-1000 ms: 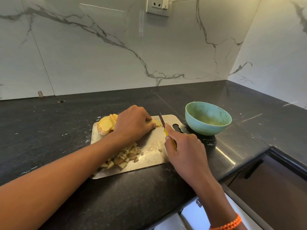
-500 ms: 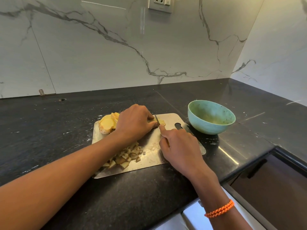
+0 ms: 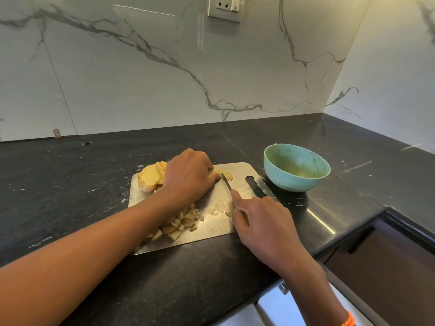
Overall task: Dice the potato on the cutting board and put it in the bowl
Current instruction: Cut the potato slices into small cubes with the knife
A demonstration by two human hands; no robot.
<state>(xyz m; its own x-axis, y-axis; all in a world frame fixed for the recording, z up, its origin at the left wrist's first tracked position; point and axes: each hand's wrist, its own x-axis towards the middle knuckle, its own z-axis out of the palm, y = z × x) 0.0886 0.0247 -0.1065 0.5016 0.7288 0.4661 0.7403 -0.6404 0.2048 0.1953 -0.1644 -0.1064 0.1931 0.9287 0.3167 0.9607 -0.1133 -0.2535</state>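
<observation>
A: Left hand (image 3: 188,175)?
B: Curled over a potato piece (image 3: 226,173) at the far edge of the steel cutting board (image 3: 237,169).
A: Right hand (image 3: 263,222)?
B: Wrapped round a knife (image 3: 226,182), blade beside that piece.
A: Elsewhere?
B: Slices (image 3: 150,177) far left, dice (image 3: 181,223) near; teal bowl (image 3: 294,180) just right.

Two hands are showing, the left (image 3: 188,175) and the right (image 3: 261,222). One board (image 3: 237,184), one knife (image 3: 226,183), one bowl (image 3: 296,167) and one socket (image 3: 224,8) are sitting in view. The dice (image 3: 179,224) are lying heaped, perhaps some twenty.
</observation>
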